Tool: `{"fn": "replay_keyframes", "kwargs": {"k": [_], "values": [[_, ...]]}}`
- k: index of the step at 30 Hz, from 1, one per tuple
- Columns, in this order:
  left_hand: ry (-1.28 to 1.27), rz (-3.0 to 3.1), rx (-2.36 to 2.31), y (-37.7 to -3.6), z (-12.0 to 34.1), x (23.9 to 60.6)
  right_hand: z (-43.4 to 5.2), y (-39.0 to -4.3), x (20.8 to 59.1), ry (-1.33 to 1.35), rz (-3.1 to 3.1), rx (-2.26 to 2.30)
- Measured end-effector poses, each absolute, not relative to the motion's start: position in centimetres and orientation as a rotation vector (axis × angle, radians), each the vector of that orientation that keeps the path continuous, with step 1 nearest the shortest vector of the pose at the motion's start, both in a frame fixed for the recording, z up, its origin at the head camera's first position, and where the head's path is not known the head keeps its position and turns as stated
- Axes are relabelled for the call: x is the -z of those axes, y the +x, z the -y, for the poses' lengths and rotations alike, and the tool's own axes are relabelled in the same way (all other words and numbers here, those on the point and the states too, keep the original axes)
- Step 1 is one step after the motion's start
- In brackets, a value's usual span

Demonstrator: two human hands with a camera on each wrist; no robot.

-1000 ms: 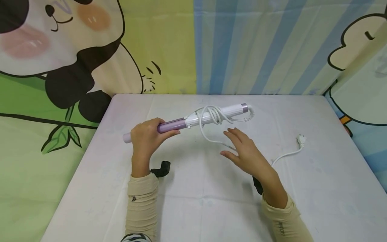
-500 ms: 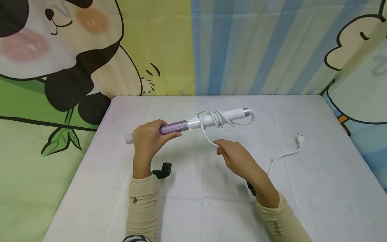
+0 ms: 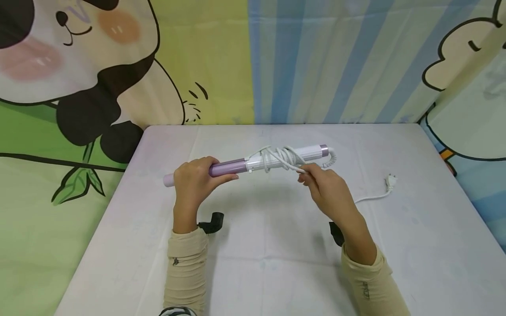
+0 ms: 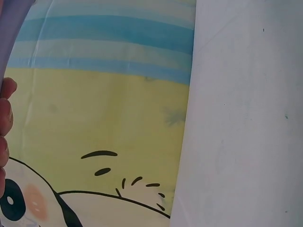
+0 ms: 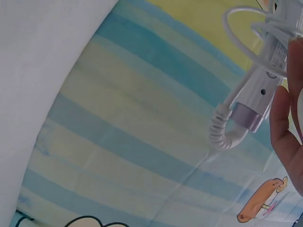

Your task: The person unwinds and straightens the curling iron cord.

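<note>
Curling iron [image 3: 253,164] runs from 9 to 3 o'clock, with the left hand [image 3: 193,180] gripping its purple barrel end. Right hand [image 3: 326,186] pinches the white cord [image 3: 282,159] at the handle, plug [image 3: 391,181] off at its 3 o'clock.

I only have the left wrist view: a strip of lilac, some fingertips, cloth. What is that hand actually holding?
Observer: The left hand grips the lilac barrel of a curling iron, lifted off the table.
Operator: Where is the cord?
Observer: The white cord is looped several times around the iron's white handle; the right hand pinches it just below the handle.
Operator: And the plug?
Observer: The plug lies on the table to the right, with a slack stretch of cord running back toward the right hand.
</note>
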State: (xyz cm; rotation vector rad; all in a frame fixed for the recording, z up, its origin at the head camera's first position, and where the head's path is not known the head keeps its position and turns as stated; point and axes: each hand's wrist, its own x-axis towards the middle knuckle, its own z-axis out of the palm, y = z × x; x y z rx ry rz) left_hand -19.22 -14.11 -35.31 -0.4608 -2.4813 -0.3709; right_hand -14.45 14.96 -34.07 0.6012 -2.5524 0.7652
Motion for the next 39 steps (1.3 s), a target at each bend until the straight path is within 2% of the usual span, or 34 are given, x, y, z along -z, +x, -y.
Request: {"fn": "replay_keyframes", "kwargs": {"k": [21,39], "values": [[-0.464,2.474,0.370,-19.1,14.4,35.1,-17.2,-15.7,33.3,0.413,2.380,-0.876],[-0.434,2.482,0.369,-18.9,14.9,34.8,-19.4,-16.4,34.2,0.211,2.479,-0.911]]}}
